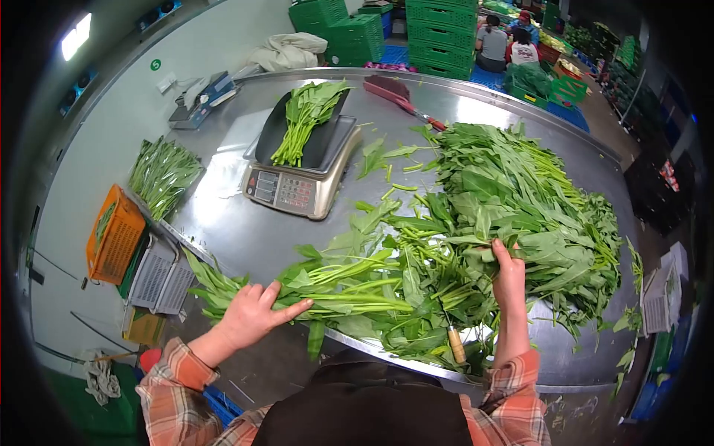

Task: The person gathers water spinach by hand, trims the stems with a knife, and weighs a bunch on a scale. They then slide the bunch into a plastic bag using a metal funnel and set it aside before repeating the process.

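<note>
My left hand (256, 312) is closed round a bunch of leafy green stems (349, 290), which look like water spinach, at the table's front edge. The leaves of this bunch stick out to the left and the pale stem ends point right. My right hand (509, 276) pinches leaves at the near side of a large pile of the same greens (520, 186). Between my hands lie loose leaves and cut stems. A knife with a wooden handle (456, 345) lies among them, its blade partly covered.
On the steel table (223, 245) stands a digital scale (294, 189) bearing a black scoop (269, 134) with greens. A red brush (394, 93) lies behind. Bagged greens (163, 178) and an orange basket (115, 234) are at left. Green crates (442, 37) and people sit farther back.
</note>
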{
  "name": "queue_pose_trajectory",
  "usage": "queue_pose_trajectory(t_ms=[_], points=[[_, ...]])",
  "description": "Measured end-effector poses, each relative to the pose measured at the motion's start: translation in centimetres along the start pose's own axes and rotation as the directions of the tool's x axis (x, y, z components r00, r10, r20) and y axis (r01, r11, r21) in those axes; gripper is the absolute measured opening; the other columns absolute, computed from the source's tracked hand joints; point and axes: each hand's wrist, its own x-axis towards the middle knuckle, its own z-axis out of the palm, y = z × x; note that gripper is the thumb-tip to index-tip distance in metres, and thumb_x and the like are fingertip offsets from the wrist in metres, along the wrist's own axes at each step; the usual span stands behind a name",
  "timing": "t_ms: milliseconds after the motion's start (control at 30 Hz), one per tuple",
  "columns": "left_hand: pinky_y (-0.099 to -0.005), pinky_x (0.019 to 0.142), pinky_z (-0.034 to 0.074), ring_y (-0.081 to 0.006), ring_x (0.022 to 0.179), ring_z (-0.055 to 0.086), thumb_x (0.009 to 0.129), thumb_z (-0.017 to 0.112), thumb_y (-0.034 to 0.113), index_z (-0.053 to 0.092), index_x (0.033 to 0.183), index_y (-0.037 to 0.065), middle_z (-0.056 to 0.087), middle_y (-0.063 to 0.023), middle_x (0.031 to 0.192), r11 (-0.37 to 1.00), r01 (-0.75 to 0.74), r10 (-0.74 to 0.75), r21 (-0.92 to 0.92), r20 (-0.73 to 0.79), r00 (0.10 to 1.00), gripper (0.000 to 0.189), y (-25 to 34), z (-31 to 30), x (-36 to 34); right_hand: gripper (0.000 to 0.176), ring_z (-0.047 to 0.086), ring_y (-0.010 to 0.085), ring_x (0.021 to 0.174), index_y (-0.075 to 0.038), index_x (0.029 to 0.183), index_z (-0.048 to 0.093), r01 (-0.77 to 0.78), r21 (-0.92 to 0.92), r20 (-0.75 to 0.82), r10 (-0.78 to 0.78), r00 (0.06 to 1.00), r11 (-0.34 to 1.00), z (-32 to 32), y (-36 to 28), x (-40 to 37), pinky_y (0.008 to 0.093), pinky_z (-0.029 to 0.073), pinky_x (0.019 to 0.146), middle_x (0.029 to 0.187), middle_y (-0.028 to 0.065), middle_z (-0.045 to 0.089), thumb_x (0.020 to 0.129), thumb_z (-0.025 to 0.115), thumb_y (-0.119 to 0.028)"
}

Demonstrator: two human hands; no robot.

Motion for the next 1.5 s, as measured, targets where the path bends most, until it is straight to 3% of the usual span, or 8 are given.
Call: queue_pose_trajectory(t_ms=[267,400,533,733,800,1067,1367,1500], points=[[-0.0287,0.056,0.043,-0.0184,0.063,0.045,0.076,0.051,0.016,0.042,0.132,0.044,0.054,-0.0123,0.099,0.970,-0.229,0.225,0.078,0.054,0.973,0.064,-0.5,-1.4,3.4,0.020,0.058,0.0281,0.090,0.000,0.094,0.059,0.865,-0.350,0.811,-0.346,0.472,0.358,14.4,3.8,-4.8,0.0360,0.048,0.076,0.096,0.0128,0.060,0.075,0.061,-0.004],[-0.0285,0.059,0.044,-0.0197,0.068,0.047,0.076,0.054,0.019,0.045,0.128,0.045,0.054,-0.0112,0.103,0.956,-0.274,0.277,0.103,-0.017,0.961,0.059,-2.1,-1.6,2.9,0.018,0.059,0.0182,0.067,-0.002,0.099,0.055,-0.023,-0.243,0.420,0.126,0.899,0.970,12.1,3.1,-4.9,0.0317,0.051,0.063,0.079,0.0071,0.060,0.083,0.057,-0.009],[-0.0298,0.063,0.045,-0.0220,0.076,0.049,0.077,0.058,0.020,0.047,0.123,0.046,0.053,-0.0100,0.108,0.946,-0.314,0.321,0.074,-0.112,0.940,0.054,-4.8,-1.7,1.0,0.019,0.052,0.0123,0.058,-0.007,0.090,0.053,-0.483,0.682,0.561,0.031,0.827,0.550,4.3,3.9,-1.6,0.0278,0.048,0.056,0.064,-0.0002,0.047,0.088,0.059,-0.025],[-0.0321,0.064,0.047,-0.0233,0.080,0.050,0.082,0.056,0.019,0.047,0.122,0.047,0.052,-0.0097,0.107,0.901,-0.430,0.434,0.064,-0.175,0.884,0.050,-5.1,-2.8,3.0,0.038,0.058,0.0193,0.083,-0.002,0.104,0.063,-0.117,-0.638,0.491,0.518,0.701,0.762,10.5,-0.5,-3.7,0.0313,0.045,0.079,0.089,0.0105,0.063,0.083,0.062,-0.033],[-0.0320,0.065,0.047,-0.0234,0.079,0.050,0.082,0.056,0.019,0.046,0.123,0.047,0.052,-0.0098,0.107,0.880,-0.464,0.475,0.099,-0.186,0.860,0.051,-5.0,-2.8,4.5,0.038,0.057,0.0209,0.085,-0.001,0.103,0.060,0.462,-0.374,0.817,0.050,0.574,0.805,13.4,1.7,-4.6,0.0335,0.046,0.076,0.092,0.0110,0.062,0.083,0.064,-0.033],[-0.0306,0.063,0.046,-0.0223,0.075,0.049,0.073,0.058,0.015,0.048,0.123,0.043,0.052,-0.0110,0.109,0.962,-0.267,0.272,0.054,-0.127,0.954,0.058,-6.4,-1.4,1.3,0.017,0.057,0.0131,0.066,-0.005,0.080,0.058,-0.415,0.574,0.547,0.047,0.836,0.706,6.5,-0.4,-3.8,0.0281,0.046,0.060,0.069,0.0056,0.058,0.083,0.063,-0.020],[-0.0299,0.059,0.043,-0.0190,0.069,0.048,0.072,0.056,0.012,0.049,0.125,0.038,0.052,-0.0101,0.108,0.969,-0.238,0.245,0.068,-0.126,0.961,0.060,-5.5,-1.6,3.4,0.020,0.059,0.0196,0.091,-0.001,0.100,0.061,0.743,-0.442,0.843,-0.050,0.535,0.502,13.6,2.1,-6.7,0.0351,0.048,0.076,0.095,0.0090,0.061,0.080,0.061,-0.003],[-0.0306,0.061,0.044,-0.0194,0.070,0.048,0.072,0.055,0.011,0.050,0.125,0.037,0.052,-0.0105,0.109,0.980,-0.200,0.198,-0.004,-0.121,0.973,0.059,-4.7,-1.3,3.1,0.031,0.053,0.0129,0.105,0.002,0.109,0.058,-0.107,-0.130,0.625,0.165,0.763,0.986,12.8,3.0,-6.7,0.0312,0.049,0.090,0.106,0.0081,0.061,0.079,0.052,0.011]])
